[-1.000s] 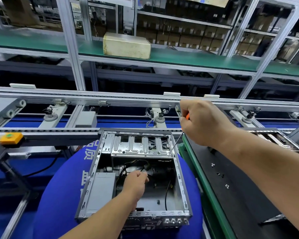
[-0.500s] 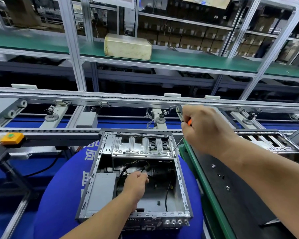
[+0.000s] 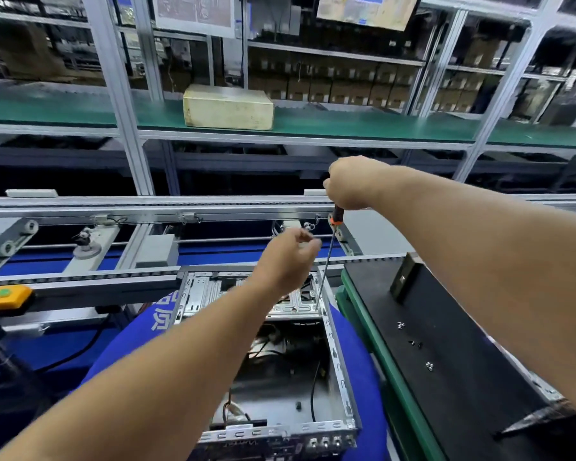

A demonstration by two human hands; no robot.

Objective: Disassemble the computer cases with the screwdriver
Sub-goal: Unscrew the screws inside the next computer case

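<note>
An open metal computer case [image 3: 341, 377] lies on a blue round mat [image 3: 366, 361], with loose cables inside. My right hand [image 3: 353, 183] grips the black and orange handle of a screwdriver [image 3: 328, 261]; its shaft points down to the drive bracket [image 3: 296, 306] at the case's far right corner. My left hand [image 3: 286, 257] is raised above the far end of the case, just left of the shaft, fingers loosely curled and blurred. Whether it holds anything I cannot tell.
A black mat [image 3: 463, 377] with a green edge lies to the right, with several loose screws [image 3: 429, 366] on it. Conveyor rails [image 3: 147, 207] run behind the case. A yellow button box [image 3: 5, 296] sits at left. A beige box [image 3: 228, 106] stands on the green shelf.
My left hand came up out of the case to beside the screwdriver shaft. My right hand rose, and the screwdriver stands steeper. The camera tilted upward.
</note>
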